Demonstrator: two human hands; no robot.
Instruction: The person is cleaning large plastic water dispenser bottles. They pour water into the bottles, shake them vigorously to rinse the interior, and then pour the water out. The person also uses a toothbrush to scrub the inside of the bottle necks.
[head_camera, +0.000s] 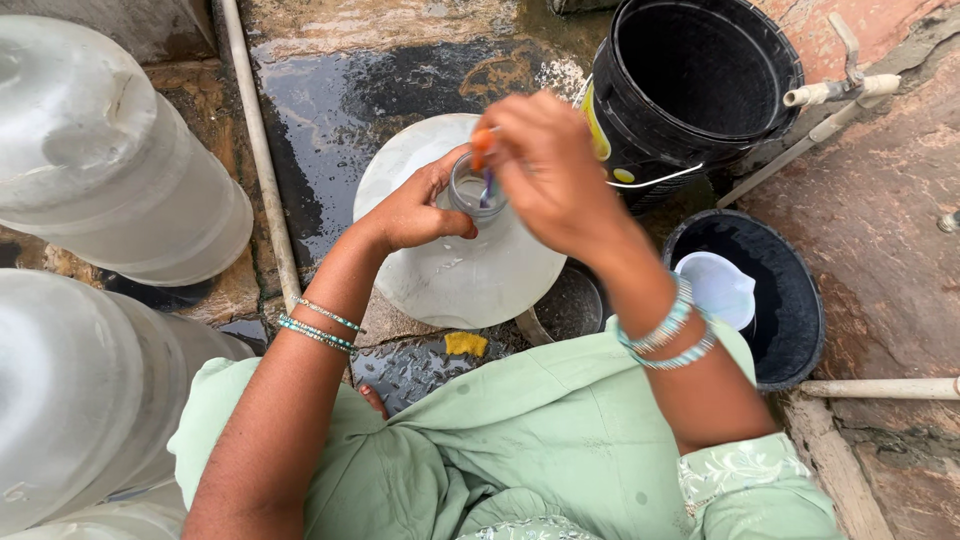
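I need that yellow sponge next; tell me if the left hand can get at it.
Probably yes: the sponge lies uncovered on the wet floor, just below the jug, but the left hand is gripping the jug's neck and must let go.

The person wears a loose, pale green garment (520, 440) with pale embroidery on the cloth near the right arm. Both forearms are bare. On the left wrist sit thin bangles (318, 325) in turquoise and silver, slightly apart. The right wrist carries wider turquoise and silver bangles (668, 335), close together.
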